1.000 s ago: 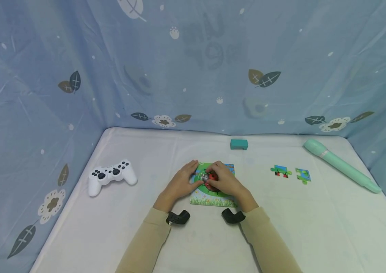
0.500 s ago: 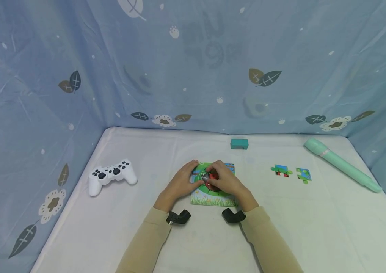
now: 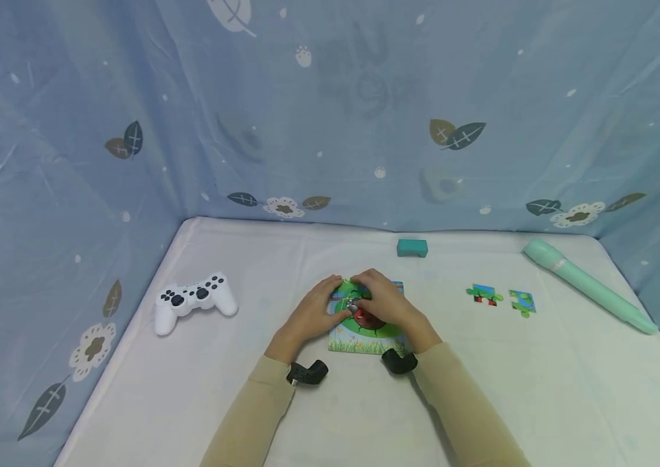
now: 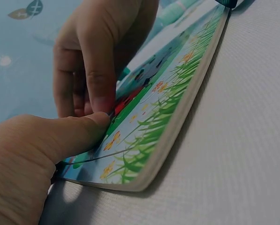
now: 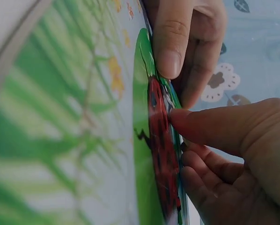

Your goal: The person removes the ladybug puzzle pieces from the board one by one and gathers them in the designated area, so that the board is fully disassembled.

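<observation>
A square jigsaw puzzle (image 3: 365, 346) with a red ladybug (image 3: 369, 319), green leaf and grass border lies on the table before me. My left hand (image 3: 310, 312) holds its left side, fingers along the edge and thumb on the picture. From the other side my right hand (image 3: 391, 303) grips the upper part, thumb near the ladybug's head, fingers towards the far edge. In the left wrist view both thumbs meet at the picture (image 4: 165, 112). The right wrist view has the right thumb (image 5: 215, 126) against the ladybug. The hands hide part of the puzzle.
Two loose puzzle pieces, a blue and red one (image 3: 484, 294) and a blue and green one (image 3: 522, 302), lie to the right. Beyond them is a mint-green wand-shaped object (image 3: 589, 285). A teal block (image 3: 412, 248) stands behind, a white game controller (image 3: 194, 301) at left.
My right hand has shifted slightly up and away, its fingers now spread further towards the puzzle's far edge, showing more of the ladybug. The left hand stays nearly where it was.
</observation>
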Demonstrator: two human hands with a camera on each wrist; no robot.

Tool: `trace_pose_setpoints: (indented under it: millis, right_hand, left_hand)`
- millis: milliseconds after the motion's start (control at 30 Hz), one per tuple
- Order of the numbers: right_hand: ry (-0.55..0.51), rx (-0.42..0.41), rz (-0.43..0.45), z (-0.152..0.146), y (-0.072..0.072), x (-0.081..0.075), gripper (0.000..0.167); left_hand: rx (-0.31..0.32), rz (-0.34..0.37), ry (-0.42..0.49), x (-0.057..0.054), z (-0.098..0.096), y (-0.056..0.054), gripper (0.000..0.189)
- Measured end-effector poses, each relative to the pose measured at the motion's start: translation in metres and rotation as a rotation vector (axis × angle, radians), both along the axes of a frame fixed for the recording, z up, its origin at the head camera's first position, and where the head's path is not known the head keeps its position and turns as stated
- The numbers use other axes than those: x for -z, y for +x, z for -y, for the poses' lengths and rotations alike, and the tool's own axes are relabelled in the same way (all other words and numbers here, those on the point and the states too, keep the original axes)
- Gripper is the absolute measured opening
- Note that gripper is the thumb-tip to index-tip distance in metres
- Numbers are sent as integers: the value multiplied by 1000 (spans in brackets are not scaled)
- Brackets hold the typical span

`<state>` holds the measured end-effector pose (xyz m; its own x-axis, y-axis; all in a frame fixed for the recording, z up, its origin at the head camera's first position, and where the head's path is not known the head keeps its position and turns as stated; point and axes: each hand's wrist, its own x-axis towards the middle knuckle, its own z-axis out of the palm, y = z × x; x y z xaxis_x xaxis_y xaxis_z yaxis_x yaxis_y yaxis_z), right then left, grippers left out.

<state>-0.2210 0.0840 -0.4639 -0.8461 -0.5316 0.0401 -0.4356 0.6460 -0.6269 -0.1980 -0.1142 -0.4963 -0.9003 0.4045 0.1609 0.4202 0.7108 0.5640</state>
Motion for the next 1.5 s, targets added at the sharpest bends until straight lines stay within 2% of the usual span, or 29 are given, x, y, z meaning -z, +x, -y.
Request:
trace_pose_setpoints:
  millis: [167, 533, 933, 1233, 1500]
  right_hand:
    - [23, -8, -34, 3, -1, 1, 44]
    - [-48, 16, -85, 1, 2, 6, 40]
    - [-92, 108, -91, -4, 6, 2, 40]
    - [-106, 131, -90, -32, 11, 0, 42]
    - [-81, 202, -103, -77, 13, -3, 42]
  left_hand:
    - [-9, 9, 1, 2, 0, 0, 73]
    - [-34, 30, -7, -2, -1, 0, 76]
    - [-29, 32, -23, -4, -1, 0, 76]
    - [-26, 30, -26, -3, -1, 0, 76]
    - [-24, 29, -40, -3, -2, 0, 77]
